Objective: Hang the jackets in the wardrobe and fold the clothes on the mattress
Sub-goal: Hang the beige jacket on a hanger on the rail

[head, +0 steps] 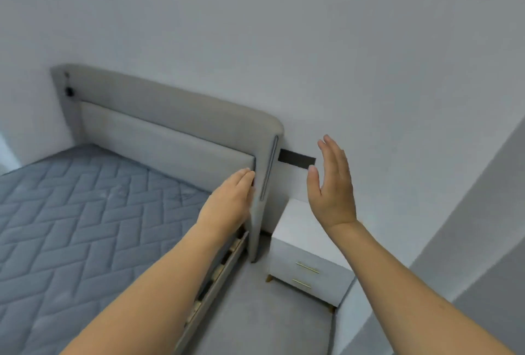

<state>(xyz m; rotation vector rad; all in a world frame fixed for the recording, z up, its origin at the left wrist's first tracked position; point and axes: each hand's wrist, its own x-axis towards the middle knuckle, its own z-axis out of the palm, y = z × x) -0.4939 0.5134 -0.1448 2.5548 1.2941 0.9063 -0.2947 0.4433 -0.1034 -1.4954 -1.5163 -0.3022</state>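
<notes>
No jackets and no loose clothes show anywhere in our view, so we cannot tell where they lie or whether any have been hung or folded; the wardrobe is out of sight too. What we do see of the task's things is the mattress (71, 212), a blue-grey quilted one lying bare on the bed at our left, with nothing resting on the part in view. Our left hand (230, 201) reaches forward with fingers straight and together, palm down, over the mattress's near corner, and our right hand (332, 184) is raised with fingers straight and thumb apart, palm turned inward; neither holds anything. Behind the left hand stands the grey padded headboard (170, 116), set against the pale wall (312, 42). Just beside the headboard, below the right hand, is a white nightstand (306, 263) with two drawers and brass pulls, and a dark rectangular patch (295, 159) sits on the wall above it. We judge the work either not begun or between steps: with both hands free, we must first find the garments.
</notes>
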